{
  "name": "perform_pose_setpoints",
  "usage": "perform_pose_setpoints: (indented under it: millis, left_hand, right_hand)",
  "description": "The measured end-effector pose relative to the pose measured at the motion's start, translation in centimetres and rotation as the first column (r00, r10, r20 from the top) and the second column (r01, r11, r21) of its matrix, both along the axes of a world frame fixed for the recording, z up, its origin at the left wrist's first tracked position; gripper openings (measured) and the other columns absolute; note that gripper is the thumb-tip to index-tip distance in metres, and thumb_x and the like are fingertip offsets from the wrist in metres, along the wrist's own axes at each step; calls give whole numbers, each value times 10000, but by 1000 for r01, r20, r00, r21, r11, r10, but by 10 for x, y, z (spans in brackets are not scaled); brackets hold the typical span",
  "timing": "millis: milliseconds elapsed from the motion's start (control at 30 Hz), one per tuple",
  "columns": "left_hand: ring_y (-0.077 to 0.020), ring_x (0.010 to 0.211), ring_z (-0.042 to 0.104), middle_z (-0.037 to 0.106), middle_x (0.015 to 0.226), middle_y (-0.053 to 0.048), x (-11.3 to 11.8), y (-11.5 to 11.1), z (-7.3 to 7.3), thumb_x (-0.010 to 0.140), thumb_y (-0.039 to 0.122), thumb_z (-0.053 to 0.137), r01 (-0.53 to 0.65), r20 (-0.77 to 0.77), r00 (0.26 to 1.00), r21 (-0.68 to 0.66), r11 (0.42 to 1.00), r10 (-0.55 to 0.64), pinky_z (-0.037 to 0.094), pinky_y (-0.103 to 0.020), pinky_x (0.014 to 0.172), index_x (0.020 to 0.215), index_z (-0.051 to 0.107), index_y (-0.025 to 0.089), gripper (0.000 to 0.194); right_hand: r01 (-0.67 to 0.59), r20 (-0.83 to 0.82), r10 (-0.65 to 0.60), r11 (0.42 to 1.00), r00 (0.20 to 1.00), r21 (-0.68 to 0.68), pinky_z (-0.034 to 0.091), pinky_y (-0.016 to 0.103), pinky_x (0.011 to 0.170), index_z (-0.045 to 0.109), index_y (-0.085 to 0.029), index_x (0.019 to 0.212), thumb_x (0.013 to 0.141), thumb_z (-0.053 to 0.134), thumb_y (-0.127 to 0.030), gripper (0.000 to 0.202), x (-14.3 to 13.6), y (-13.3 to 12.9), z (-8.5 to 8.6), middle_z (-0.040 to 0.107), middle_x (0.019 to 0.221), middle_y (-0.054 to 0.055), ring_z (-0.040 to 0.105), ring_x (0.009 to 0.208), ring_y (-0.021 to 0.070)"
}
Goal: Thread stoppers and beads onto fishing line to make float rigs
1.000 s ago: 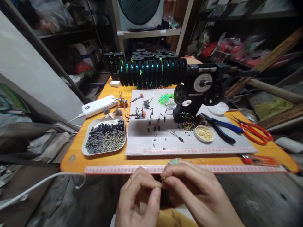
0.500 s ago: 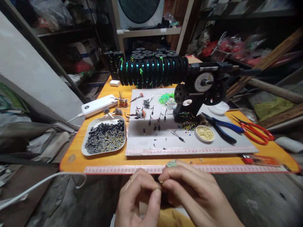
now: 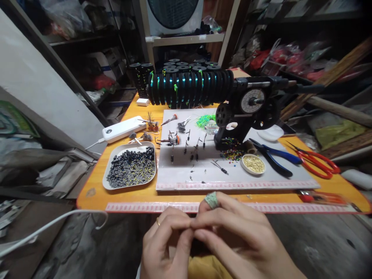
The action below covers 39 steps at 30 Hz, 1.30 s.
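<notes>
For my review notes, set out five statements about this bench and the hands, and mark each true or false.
1. The right hand wears a green band on a finger. True.
2. The scissors have blue handles. False: their handles are red; the pliers have blue on them.
3. The dish of gold bits stands on the pale board. True.
4. The two hands are held wide apart. False: the fingertips of the left hand and right hand come together.
5. The tray of small dark pieces is left of the board. True.

varnished wooden tabletop (image 3: 93,192), smooth white plastic tray (image 3: 106,179), glossy red scissor handles (image 3: 322,170), metallic gold flakes (image 3: 253,164)
</notes>
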<state>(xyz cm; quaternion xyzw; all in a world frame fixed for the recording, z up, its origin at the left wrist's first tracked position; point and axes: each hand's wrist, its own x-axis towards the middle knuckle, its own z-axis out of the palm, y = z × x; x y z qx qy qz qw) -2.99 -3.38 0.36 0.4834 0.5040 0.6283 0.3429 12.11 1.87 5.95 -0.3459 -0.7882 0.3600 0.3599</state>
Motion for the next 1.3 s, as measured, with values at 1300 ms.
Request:
perform_pose_setpoints:
  millis: [1300]
  left_hand:
    - [-125,528,714,768,602,17,3,18,27,525,249,957,9,545,829,-235,972,124,598,-173,559,712,777,223,261]
  right_hand:
    - [-65,-291,-196,718,937,-693,441,219,591,582,-204,764,815,758,-388,260,-9,-3,-5,619,750,-6,529,662,115]
